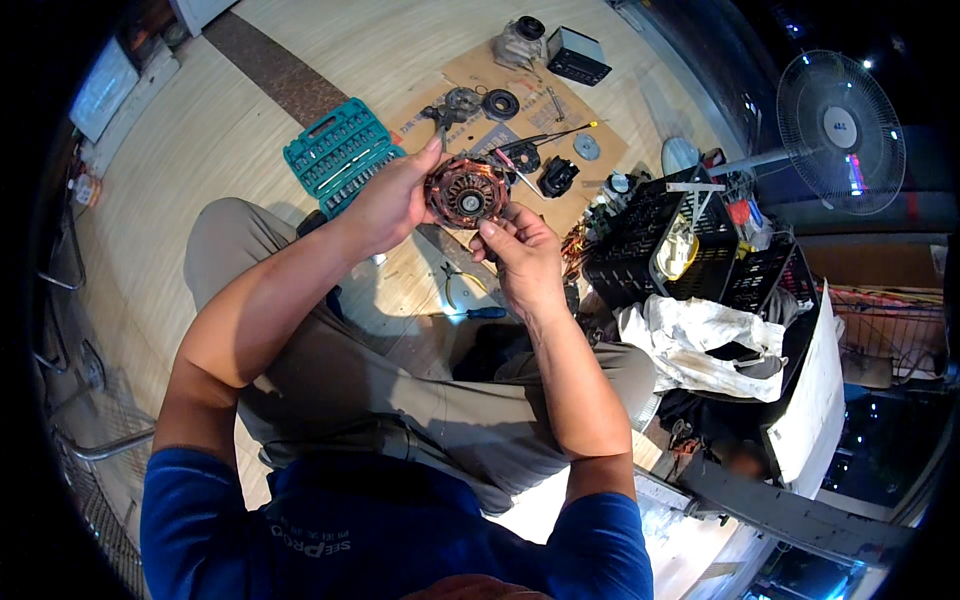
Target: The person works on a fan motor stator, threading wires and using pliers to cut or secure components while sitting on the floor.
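Observation:
Held up in front of me is a round alternator part (pixel 467 192) with a ring of copper windings and a finned, dark centre. My left hand (pixel 405 190) grips its left edge, thumb pointing up along the rim. At the lower right rim, the fingers of my right hand (pixel 523 250) are closed against the part. Whether they pinch a lead or only the rim is too small to tell. Below the hands on the floor lie pliers with yellow handles (pixel 462 280) and a blue-handled screwdriver (pixel 485 313).
An open teal socket set (pixel 322 135) sits at the left. Flattened cardboard (pixel 590 120) carries black and metal parts, including a pulley-like ring (pixel 500 104). A car radio (pixel 578 55) stands behind. On the right are black crates (pixel 625 265), a white cloth (pixel 700 340) and a fan (pixel 840 130).

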